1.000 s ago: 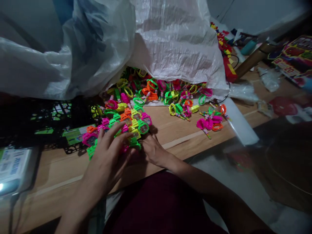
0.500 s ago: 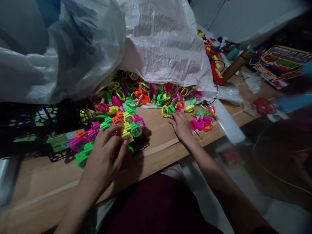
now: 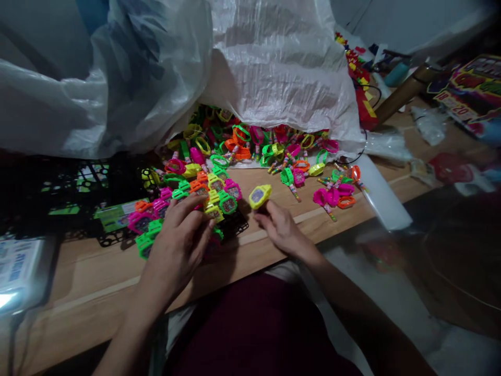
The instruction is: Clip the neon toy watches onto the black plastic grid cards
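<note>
My right hand (image 3: pixel 282 230) pinches a yellow toy watch (image 3: pixel 260 196) and holds it just above the wooden table (image 3: pixel 94 271). My left hand (image 3: pixel 180 241) rests with curled fingers on a packed cluster of neon toy watches (image 3: pixel 203 197), green, pink, orange and yellow, which lie on a black plastic grid (image 3: pixel 235 225). Many more loose toy watches (image 3: pixel 250 149) spill from the mouth of a big white woven sack (image 3: pixel 282 73) behind the cluster. A few loose ones (image 3: pixel 332 194) lie further right.
A clear plastic bag (image 3: pixel 97 89) slumps at the back left over a black crate (image 3: pixel 58 193). A white flat strip (image 3: pixel 381 193) lies at the table edge on the right. Printed cartons (image 3: pixel 472 89) and a wooden stick (image 3: pixel 403 94) are at the far right. A device (image 3: pixel 19 271) sits at the left edge.
My right hand went right to the loose watches, then came back toward the cluster holding a yellow one. My left hand stayed on the cluster.
</note>
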### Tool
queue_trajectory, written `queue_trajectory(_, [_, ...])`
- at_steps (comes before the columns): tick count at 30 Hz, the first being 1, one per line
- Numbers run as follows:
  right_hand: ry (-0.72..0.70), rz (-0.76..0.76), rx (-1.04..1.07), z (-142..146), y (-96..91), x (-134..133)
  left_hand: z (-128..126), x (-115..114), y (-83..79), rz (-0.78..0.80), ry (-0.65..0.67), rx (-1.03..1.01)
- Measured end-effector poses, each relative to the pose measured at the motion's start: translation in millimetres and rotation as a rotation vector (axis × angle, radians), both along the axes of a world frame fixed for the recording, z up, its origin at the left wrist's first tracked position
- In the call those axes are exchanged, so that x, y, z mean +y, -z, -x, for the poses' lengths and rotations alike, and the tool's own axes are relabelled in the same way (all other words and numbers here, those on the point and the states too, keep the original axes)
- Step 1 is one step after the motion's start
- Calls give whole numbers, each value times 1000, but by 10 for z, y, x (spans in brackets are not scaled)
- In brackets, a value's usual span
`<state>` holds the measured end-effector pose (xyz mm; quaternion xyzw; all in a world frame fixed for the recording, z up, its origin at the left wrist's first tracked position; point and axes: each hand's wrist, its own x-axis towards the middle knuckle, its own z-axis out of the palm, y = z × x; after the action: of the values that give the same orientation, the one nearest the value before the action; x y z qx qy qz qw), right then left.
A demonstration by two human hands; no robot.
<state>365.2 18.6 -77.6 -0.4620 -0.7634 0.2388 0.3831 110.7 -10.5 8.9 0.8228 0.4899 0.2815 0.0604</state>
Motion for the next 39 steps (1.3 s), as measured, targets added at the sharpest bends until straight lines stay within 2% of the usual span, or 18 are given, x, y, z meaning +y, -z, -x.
queue_trajectory(3, [-160, 94, 114, 301, 95, -132, -9, 0, 0, 5, -7, -14])
queue_trajectory(5, [-211, 98, 118, 435, 188, -155, -4, 4, 9, 1, -3, -19])
queue_trajectory(11, [-277, -194, -2, 521, 369, -116, 17, 12, 34, -2, 2, -7])
queue_trajectory(14, [-302, -267, -4, 532, 393, -88, 2, 17, 46, -8, 5, 21])
queue_trajectory(17, [-317, -296, -23, 560, 386, -59, -22, 33, 65, -38, 2, 131])
queue_trajectory(21, [-365, -236, -72, 471, 237, -27, -18, 76, 82, -97, 37, 257])
queue_trajectory(23, [-319, -168, -13, 307, 111, 1, -5, 97, 79, -108, 61, 224])
queue_trajectory(24, [-233, -147, 27, 190, 51, 24, -2, 103, 75, -104, 65, 205])
queue_trajectory(26, [58, -146, 51, -96, -34, 94, -5, 103, 64, -94, 62, 203])
queue_trajectory(28, [368, -172, -36, -403, -51, 191, -20, 88, 54, -98, 53, 237])
queue_trajectory(30, [532, -145, -157, -658, -11, 287, -37, 72, 51, -107, 42, 259])
queue_trajectory(32, [540, -59, -207, -799, 44, 344, -47, 65, 55, -99, 31, 258])
queue_trajectory(34, [482, 23, -172, -797, 75, 338, -44, 75, 64, -83, 21, 249])
queue_trajectory(36, [393, 67, -76, -663, 68, 269, -34, 93, 73, -78, 22, 243])
queue_trajectory(39, [160, 149, 105, -303, 33, 107, -21, 115, 79, -66, 36, 202])
